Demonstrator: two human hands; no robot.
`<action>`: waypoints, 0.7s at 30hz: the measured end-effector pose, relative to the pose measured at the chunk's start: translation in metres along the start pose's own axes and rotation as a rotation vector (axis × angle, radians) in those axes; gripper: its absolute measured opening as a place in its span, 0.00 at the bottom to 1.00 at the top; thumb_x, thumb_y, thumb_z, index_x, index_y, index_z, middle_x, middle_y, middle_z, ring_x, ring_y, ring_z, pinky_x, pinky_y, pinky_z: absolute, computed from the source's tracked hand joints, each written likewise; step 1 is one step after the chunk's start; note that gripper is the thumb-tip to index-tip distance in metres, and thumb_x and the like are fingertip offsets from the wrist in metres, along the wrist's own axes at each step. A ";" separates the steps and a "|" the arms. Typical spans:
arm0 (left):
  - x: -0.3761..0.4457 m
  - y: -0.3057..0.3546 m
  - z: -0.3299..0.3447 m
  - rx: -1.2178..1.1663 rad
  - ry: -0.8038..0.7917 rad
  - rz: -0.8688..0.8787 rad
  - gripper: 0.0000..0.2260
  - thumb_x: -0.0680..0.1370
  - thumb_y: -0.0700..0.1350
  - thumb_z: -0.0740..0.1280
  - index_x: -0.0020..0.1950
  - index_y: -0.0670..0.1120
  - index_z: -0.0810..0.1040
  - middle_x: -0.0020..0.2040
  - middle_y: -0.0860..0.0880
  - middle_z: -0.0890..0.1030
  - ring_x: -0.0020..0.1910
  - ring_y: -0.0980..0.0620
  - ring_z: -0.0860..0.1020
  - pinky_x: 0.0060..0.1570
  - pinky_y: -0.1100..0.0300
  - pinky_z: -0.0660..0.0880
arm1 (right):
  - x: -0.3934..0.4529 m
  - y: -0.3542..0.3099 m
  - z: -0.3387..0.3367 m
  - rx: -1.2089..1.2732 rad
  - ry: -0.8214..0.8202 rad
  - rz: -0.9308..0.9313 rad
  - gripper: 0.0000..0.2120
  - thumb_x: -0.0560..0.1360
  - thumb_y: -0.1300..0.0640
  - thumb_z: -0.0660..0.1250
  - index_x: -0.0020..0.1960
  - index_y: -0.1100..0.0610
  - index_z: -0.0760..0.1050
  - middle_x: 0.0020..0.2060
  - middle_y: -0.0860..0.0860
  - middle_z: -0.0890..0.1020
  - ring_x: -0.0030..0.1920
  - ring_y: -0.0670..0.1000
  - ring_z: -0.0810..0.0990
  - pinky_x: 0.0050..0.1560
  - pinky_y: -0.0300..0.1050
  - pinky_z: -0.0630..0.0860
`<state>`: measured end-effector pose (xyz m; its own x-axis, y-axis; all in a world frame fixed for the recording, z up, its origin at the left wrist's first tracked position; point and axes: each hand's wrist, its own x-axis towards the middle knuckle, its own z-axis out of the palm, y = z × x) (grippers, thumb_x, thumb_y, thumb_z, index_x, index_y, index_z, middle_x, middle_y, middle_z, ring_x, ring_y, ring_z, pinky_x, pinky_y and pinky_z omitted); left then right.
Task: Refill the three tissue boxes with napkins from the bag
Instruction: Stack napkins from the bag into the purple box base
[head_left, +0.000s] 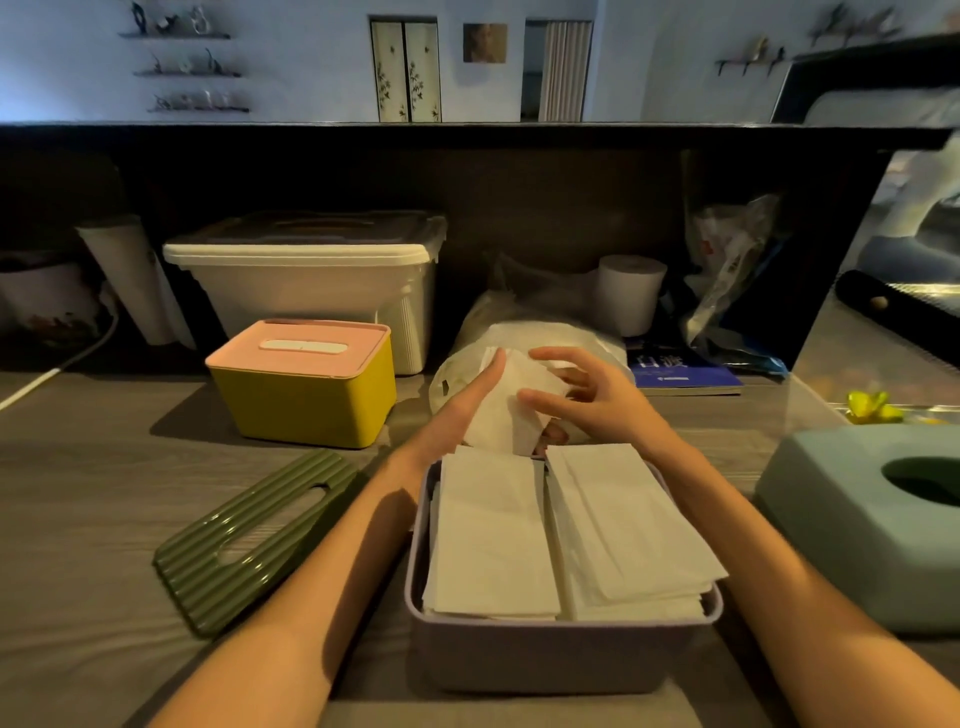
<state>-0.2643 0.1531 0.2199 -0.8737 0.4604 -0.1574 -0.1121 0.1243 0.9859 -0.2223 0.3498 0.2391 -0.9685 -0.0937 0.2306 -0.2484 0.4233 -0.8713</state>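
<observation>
Head view looks down on a grey wood-grain counter (104, 519) where a lavender, smooth-walled plastic box (561, 654) with rounded corners stands open, filled with two side-by-side stacks of flat, folded white napkins (493, 540). Its ribbed olive-green lid (249, 540), a rounded rectangle with a slot, lies flat on the counter to the left, apart from the box. Just behind the box a thin, crinkled translucent bag (519, 338) slumps against the dark back panel. Left hand (462, 410) reaches to the bag with straight fingers laid against a bunch of soft white napkins (509, 405) at its mouth; its grip is released. Right hand (587, 395) hovers over the same bunch with fingers spread and loosely bent, grasping nothing. Farther left stands a yellow box (306, 405) with a matte pink slotted lid on. At the right edge sits a pale blue-green box (852, 525) with soft rounded shoulders and an oval opening on top.
</observation>
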 end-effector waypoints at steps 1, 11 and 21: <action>0.001 -0.001 -0.002 -0.023 -0.022 -0.010 0.35 0.66 0.76 0.68 0.67 0.58 0.76 0.71 0.44 0.76 0.71 0.43 0.73 0.74 0.43 0.66 | -0.001 0.003 -0.002 -0.001 -0.024 -0.030 0.22 0.75 0.51 0.76 0.67 0.47 0.76 0.57 0.40 0.80 0.56 0.39 0.80 0.46 0.27 0.77; -0.016 -0.016 -0.007 0.304 0.260 0.364 0.13 0.77 0.43 0.74 0.59 0.49 0.76 0.52 0.53 0.80 0.52 0.56 0.79 0.41 0.71 0.75 | -0.016 0.040 0.010 0.147 0.034 -0.091 0.18 0.76 0.60 0.73 0.64 0.56 0.76 0.58 0.53 0.84 0.59 0.51 0.83 0.63 0.55 0.80; 0.006 -0.016 0.028 -0.040 0.530 0.383 0.09 0.82 0.49 0.66 0.48 0.45 0.80 0.49 0.46 0.83 0.50 0.50 0.79 0.48 0.62 0.73 | -0.006 0.035 0.022 -0.301 -0.082 -0.239 0.36 0.70 0.43 0.72 0.75 0.49 0.66 0.68 0.56 0.70 0.69 0.54 0.71 0.71 0.47 0.70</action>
<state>-0.2543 0.1785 0.2016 -0.9690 -0.0310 0.2450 0.2452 0.0003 0.9695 -0.2253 0.3458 0.1980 -0.8849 -0.2885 0.3656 -0.4634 0.6250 -0.6282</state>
